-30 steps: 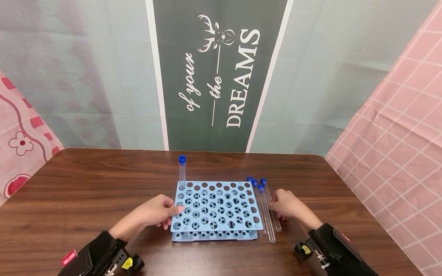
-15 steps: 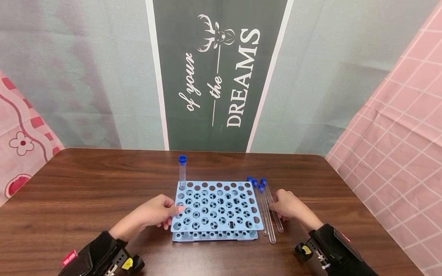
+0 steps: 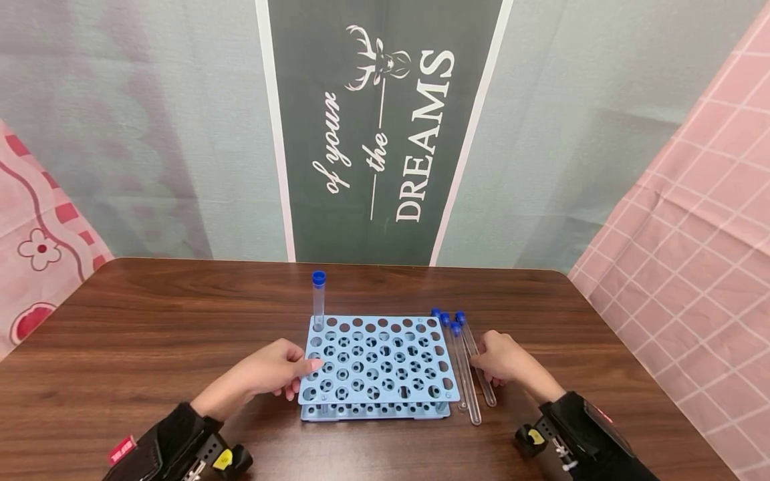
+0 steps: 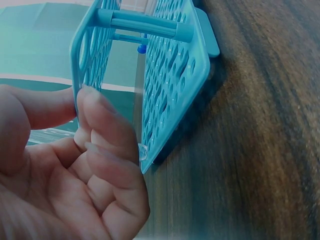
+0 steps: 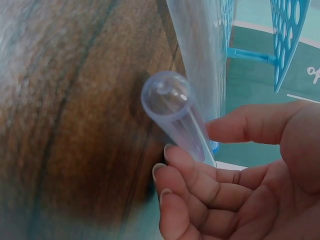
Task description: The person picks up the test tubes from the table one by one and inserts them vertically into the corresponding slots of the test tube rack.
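A light blue test tube rack [image 3: 388, 398] stands in the middle of the table. My left hand [image 3: 271, 369] pinches the left edge of its upper plate between thumb and fingers, as the left wrist view confirms. In the rack's back left hole, a clear test tube [image 3: 319, 300] with a blue cap stands upright. To the right of the rack, my right hand [image 3: 502, 357] pinches the rightmost lying test tube [image 3: 486, 386] between thumb and fingers. Its rounded end [image 5: 167, 95] faces the right wrist camera. That tube lies slanted, low at the tabletop; whether it touches the wood I cannot tell.
Several more blue-capped tubes [image 3: 471, 397] lie side by side between the rack and my right hand, caps toward the back. The brown wooden table [image 3: 180, 314] ends at a printed cloth backdrop [image 3: 385, 240], with a pink cloth [image 3: 692, 287] on the right.
The near end of the tube in my right hand has swung slightly to the right, away from the other tubes. My left hand and the rack have stayed in place.
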`<state>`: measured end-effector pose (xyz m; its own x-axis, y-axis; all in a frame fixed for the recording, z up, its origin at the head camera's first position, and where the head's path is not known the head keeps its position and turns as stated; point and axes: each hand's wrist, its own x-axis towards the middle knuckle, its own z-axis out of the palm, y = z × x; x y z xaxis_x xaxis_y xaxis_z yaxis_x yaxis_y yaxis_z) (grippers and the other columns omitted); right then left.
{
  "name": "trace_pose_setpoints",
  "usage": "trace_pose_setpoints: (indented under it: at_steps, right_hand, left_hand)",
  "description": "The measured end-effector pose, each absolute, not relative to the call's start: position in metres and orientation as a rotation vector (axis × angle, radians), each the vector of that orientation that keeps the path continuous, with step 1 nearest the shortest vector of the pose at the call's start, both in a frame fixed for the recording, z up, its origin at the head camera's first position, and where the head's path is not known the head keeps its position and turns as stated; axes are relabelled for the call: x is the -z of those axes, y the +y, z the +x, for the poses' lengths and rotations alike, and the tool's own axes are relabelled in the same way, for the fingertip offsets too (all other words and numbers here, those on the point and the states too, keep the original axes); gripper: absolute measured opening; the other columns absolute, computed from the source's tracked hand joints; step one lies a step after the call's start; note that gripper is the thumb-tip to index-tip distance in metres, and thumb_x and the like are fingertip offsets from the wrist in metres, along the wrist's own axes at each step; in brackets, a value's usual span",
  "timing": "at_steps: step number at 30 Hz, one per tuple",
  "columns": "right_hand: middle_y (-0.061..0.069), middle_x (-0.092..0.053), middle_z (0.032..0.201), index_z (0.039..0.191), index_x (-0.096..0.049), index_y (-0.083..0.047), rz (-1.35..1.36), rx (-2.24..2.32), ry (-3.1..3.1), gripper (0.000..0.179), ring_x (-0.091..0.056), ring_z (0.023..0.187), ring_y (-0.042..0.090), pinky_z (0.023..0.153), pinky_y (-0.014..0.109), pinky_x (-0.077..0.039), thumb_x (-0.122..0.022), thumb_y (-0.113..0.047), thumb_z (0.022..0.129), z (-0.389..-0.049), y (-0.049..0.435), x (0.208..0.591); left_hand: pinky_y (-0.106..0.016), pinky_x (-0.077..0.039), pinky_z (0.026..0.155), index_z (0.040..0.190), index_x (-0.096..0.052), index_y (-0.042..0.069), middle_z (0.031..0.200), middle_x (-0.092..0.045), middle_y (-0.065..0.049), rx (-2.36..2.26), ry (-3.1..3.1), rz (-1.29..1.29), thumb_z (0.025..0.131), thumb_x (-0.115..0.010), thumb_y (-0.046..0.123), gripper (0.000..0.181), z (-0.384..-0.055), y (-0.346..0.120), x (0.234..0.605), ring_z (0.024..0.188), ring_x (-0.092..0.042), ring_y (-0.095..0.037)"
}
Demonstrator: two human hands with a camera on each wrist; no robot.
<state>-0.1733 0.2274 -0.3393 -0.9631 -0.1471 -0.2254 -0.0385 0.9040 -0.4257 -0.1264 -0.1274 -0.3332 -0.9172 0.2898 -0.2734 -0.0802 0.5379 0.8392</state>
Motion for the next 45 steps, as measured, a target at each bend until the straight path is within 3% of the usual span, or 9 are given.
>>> trace_pose_setpoints:
  at_steps: [27,45]
  right_hand:
    - [0.004,-0.052,0.05,0.071,-0.049,-0.002,-0.222,0.682,2.823,0.017,-0.054,0.045,0.016,0.044,0.027,-0.044,-0.057,-0.006,0.085,-0.169,0.23,0.311]
    - [0.007,-0.054,0.053,0.07,-0.047,-0.003,-0.267,0.788,2.84,0.018,-0.054,0.046,0.016,0.045,0.028,-0.044,-0.06,-0.008,0.08,-0.164,0.227,0.289]
  left_hand:
    - [-0.019,-0.032,0.044,0.063,-0.051,0.007,0.05,-0.048,0.001,-1.347,2.372,0.164,0.09,-0.058,0.027,0.034,-0.127,-0.128,0.334,0.044,-0.045,-0.008]
    - [-0.02,-0.033,0.044,0.063,-0.052,0.008,0.05,-0.049,0.001,-1.327,2.378,0.176,0.09,-0.058,0.028,0.035,-0.126,-0.128,0.333,0.044,-0.045,-0.009]
